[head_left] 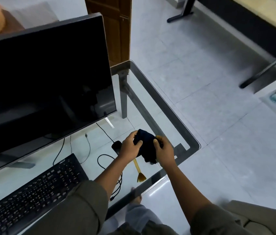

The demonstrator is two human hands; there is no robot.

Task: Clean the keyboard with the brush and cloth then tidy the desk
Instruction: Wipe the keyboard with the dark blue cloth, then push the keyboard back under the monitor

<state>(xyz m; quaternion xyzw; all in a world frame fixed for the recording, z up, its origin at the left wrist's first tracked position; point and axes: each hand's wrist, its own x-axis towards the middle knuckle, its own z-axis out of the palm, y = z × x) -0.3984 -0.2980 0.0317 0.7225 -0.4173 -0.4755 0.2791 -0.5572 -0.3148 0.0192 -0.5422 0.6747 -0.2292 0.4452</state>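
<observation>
A dark navy cloth (146,146) is bunched up between both hands above the right end of the glass desk (169,107). My left hand (129,145) grips its left side and my right hand (164,150) grips its right side. Under the hands, a brush (139,172) with a yellow handle and brown bristles lies on the glass, its bristles pointing toward me. The black keyboard (32,189) rests at the lower left of the desk, partly hidden by my left sleeve.
A large dark monitor (44,78) stands at the back left. A black mouse (116,145) and loose black cables (106,161) lie between keyboard and brush. The desk's right corner (196,145) is close to my right hand. A wooden door stands behind the desk.
</observation>
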